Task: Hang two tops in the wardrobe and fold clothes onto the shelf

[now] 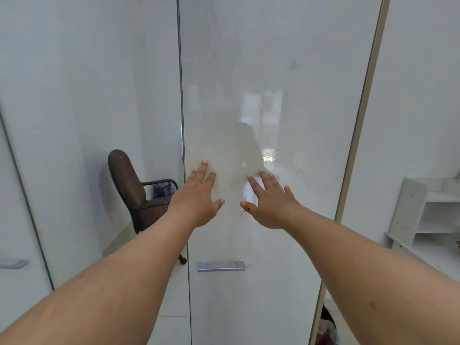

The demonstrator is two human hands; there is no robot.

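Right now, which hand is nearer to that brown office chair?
Left. The left hand lies spread on the white wardrobe door, just right of the brown chair in the picture. The right hand is spread on the same door, further right.

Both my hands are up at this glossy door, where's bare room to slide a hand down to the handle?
Bare glossy white door panel runs between the left hand and right hand, down to the silver bar handle. The forearms crowd both sides.
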